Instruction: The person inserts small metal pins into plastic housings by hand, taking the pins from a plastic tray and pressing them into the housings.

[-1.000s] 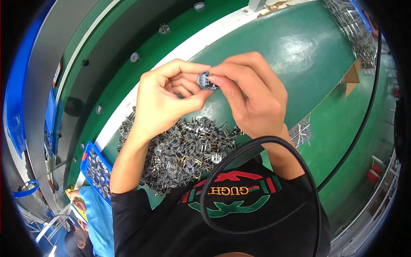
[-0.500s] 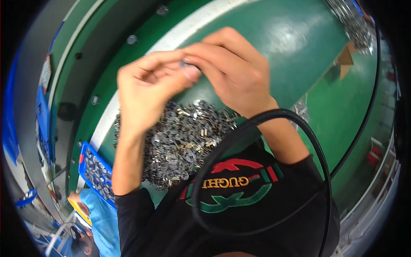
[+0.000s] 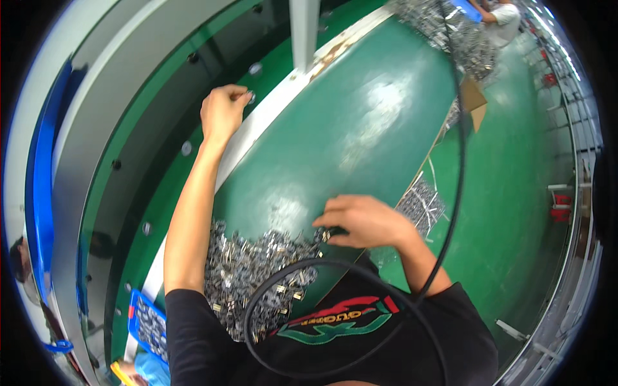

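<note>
My left hand (image 3: 222,114) reaches out past the white table rail, over the green belt. Thumb and fingers pinch a small round grey part (image 3: 251,98) at their tips. Nearer to me, my right hand (image 3: 365,222) is at the right edge of a heap of small grey parts with metal prongs (image 3: 257,270). Its curled fingertips close around one dark pronged part (image 3: 324,235); the exact grip is partly hidden. The heap lies on the green tabletop (image 3: 309,148) close to my body.
Round parts (image 3: 187,148) lie spaced along the belt. A blue bin (image 3: 135,321) of grey parts stands at lower left, beside another person's blue sleeve (image 3: 153,370). A black cable (image 3: 460,148) loops before me. Far right are another parts heap (image 3: 444,32) and a cardboard flap (image 3: 473,103).
My hands were together over the table with a small part between them. They have parted: the left went outward to the belt, the right came back down to the heap. The view has shifted.
</note>
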Action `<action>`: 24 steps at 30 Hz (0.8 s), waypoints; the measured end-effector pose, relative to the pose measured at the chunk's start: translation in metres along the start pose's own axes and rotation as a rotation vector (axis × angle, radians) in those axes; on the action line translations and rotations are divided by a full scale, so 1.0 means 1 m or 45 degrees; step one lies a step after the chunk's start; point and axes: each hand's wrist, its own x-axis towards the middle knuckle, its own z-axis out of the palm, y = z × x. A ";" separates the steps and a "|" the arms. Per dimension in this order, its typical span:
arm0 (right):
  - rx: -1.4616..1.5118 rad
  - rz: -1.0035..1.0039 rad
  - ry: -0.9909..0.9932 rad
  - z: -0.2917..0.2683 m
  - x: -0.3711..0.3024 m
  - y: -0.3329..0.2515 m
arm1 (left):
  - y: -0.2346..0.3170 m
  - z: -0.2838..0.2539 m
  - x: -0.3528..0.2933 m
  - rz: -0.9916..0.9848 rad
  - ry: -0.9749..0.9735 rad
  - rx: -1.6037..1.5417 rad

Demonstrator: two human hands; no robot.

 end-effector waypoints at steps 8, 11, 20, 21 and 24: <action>0.164 -0.034 0.109 0.033 -0.018 0.018 | -0.011 0.032 0.002 0.226 -0.061 0.208; 0.276 -0.036 0.228 0.030 -0.020 0.029 | -0.001 0.023 0.022 0.128 0.067 0.000; 0.471 0.099 0.403 0.017 -0.013 0.027 | 0.015 0.058 0.116 0.694 -0.597 0.268; 0.519 0.125 0.398 0.016 -0.015 0.025 | 0.014 0.059 0.117 0.691 -0.591 0.264; 0.616 0.180 0.410 0.023 -0.017 0.019 | 0.008 0.054 0.107 0.468 -0.520 0.264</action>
